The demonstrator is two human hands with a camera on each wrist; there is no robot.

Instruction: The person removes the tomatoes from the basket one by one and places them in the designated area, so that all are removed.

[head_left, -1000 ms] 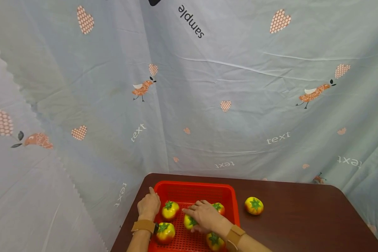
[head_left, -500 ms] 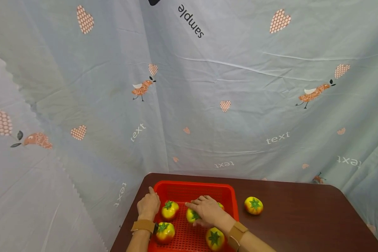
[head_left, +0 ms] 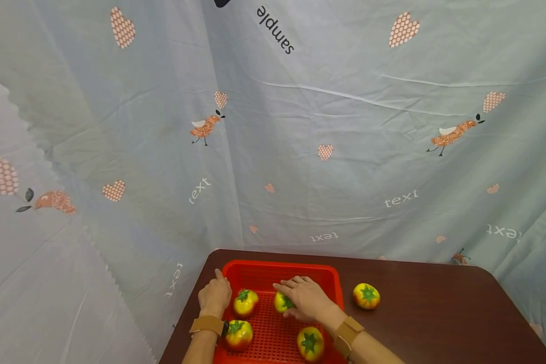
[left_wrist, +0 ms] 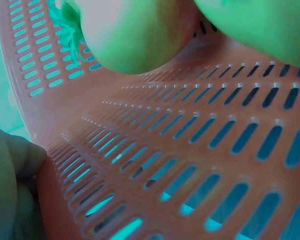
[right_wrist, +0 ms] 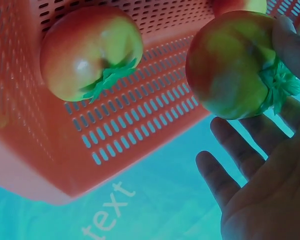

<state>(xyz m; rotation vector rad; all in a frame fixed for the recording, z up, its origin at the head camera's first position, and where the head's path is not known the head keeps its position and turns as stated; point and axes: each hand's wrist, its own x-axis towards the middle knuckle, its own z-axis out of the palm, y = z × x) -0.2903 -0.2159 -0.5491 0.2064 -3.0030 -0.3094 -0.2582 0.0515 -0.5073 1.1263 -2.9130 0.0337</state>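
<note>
A red plastic basket (head_left: pixel 273 265) with slotted walls holds several yellow-red tomatoes with green leafy tops. My left hand (head_left: pixel 215 297) grips the basket's left rim, the edge between its thumb and fingers in the left wrist view. My right hand (head_left: pixel 307 299) reaches into the basket and holds a tomato (head_left: pixel 282 302) by thumb and fingers; the right wrist view shows its green top towards the palm. Two tomatoes (head_left: pixel 245 303) lie along the left wall. Another tomato (head_left: pixel 310 344) sits at the near right, below the right wrist. One at the far right is hidden by the right hand.
A lone tomato (head_left: pixel 366 296) lies on the dark brown table (head_left: pixel 427 313), right of the basket. Close behind and to the left hangs a pale blue curtain (head_left: pixel 273 202) with birds and hearts. Both wrists wear tan straps (head_left: pixel 208 324).
My right hand has moved a little right and towards the back of the basket, and the tomato in it has moved along. My left hand stays on the rim.
</note>
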